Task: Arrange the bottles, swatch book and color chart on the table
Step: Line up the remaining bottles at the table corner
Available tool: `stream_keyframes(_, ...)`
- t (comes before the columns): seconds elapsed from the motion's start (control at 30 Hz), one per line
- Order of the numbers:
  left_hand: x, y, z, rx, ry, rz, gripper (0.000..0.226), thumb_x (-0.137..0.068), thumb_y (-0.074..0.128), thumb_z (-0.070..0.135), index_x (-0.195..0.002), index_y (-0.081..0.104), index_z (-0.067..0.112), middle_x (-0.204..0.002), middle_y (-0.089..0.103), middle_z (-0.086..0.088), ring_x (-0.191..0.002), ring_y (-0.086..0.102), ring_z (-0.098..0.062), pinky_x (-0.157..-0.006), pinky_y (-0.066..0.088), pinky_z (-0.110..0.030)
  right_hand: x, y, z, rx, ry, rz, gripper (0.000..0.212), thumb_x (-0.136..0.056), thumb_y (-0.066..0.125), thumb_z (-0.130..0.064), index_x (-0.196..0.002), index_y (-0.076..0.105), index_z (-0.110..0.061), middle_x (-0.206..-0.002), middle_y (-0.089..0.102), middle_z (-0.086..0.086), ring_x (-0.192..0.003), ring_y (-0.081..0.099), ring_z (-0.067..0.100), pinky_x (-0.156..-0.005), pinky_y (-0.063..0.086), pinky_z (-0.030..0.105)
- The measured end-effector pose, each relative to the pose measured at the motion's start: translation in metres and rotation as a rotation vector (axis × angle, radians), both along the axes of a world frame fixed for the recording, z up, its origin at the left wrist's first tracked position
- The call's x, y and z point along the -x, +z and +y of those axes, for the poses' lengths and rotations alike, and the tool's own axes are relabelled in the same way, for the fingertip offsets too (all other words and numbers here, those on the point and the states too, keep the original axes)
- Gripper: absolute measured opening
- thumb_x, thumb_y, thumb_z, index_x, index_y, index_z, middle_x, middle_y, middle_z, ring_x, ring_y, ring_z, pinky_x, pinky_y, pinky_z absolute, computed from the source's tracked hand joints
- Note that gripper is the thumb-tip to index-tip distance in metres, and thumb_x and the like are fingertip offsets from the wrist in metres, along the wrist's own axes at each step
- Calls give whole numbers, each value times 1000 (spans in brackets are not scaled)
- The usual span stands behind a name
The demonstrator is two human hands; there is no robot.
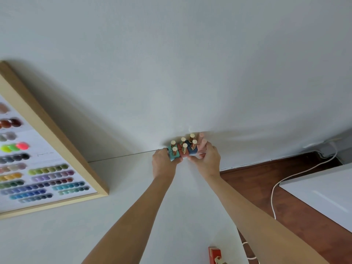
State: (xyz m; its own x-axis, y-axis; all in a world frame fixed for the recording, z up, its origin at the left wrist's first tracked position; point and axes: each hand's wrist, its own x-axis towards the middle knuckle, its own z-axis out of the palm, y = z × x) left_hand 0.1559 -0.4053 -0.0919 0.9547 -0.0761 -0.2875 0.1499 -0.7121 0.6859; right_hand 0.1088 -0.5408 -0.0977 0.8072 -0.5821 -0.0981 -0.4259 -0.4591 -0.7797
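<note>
Right now the bottle step is in hand: the left hand and right hand each curl around an end of the cluster of bottles, squeezed between them at the far edge of the surface, against the wall. Caps point straight up; the cluster's long axis runs from hand to hand. Next, I judge, a gentle release without toppling any. The color chart leans far beyond the left hand.

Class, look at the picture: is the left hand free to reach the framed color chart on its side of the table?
Probably not yet. The left hand grips the teal end of the bottles, with the right hand at the other end. Bare table lies between it and the color chart, so once released, likely yes.
</note>
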Motion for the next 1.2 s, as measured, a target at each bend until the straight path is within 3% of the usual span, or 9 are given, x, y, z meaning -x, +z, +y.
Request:
stream_keyframes(0.27,-5,-3,-4,-15,25,-14,31,-75,78,25,-96,68,5,-93,69,-11,-87,62,-28,-73,50,-36,-4,-3,-2,14,-7,-16,39,-66,84,-15,-94,60,-5,-92,66,12,-84,63,26,-79,54,37)
stream_keyframes(0.4,-5,0,-2,-5,25,-8,30,-74,79,22,-97,68,5,-93,71,-11,-90,63,-29,-78,53,-40,-3,0,-5,-6,21,-5,38,-69,82,-14,-100,62,-6,-94,68,13,-86,65,26,-82,55,38)
stream_keyframes(0.5,-3,4,3,-31,-21,28,38,-73,80,23,-102,65,4,-101,69,-11,-100,61,-29,-86,51,-41,3,7,-8,42,51,37,47,-71,81,-15,-111,59,-7,-104,64,14,-94,62,29,-79,46,28)
stream_keyframes(0.63,19,15,15,-55,-64,57,65,-79,76,29,-132,47,5,-128,55,-11,-123,47,-28,-100,42,-37,29,25,-14,-12,40,71,64,-77,75,-15,-134,45,-8,-127,51,13,-86,59,18,-81,43,24)
stream_keyframes(0.73,50,29,26,-24,-153,4,65,-84,71,29,-140,43,12,-132,52,-7,-124,48,-23,-101,39,-32,62,43,-15,-35,68,74,50,-80,73,-15,-125,53,-12,-122,56,9,-82,62,16,-79,46,24)
stream_keyframes(0.9,115,56,42,104,-408,3,37,-86,70,25,-122,63,19,-117,66,0,-99,62,-8,-92,50,-26,135,73,-13,-110,180,106,27,-81,72,-12,-108,66,-13,-101,66,-1,-78,64,6,-74,49,12)
stream_keyframes(1.03,163,65,50,114,-700,77,31,-86,69,20,-116,67,26,-115,67,5,-96,62,-3,-85,49,-17,192,91,-7,-71,273,153,11,-85,66,-9,-93,71,-15,-87,68,-11,-80,63,1,-70,47,3)
stream_keyframes(1.2,201,70,42,71,-849,105,39,-86,67,10,-121,64,26,-123,64,6,-106,60,-9,-92,49,-26,241,96,-2,-29,355,296,32,-81,52,9,-82,70,-18,-84,70,-7,-78,66,6,-64,50,6)
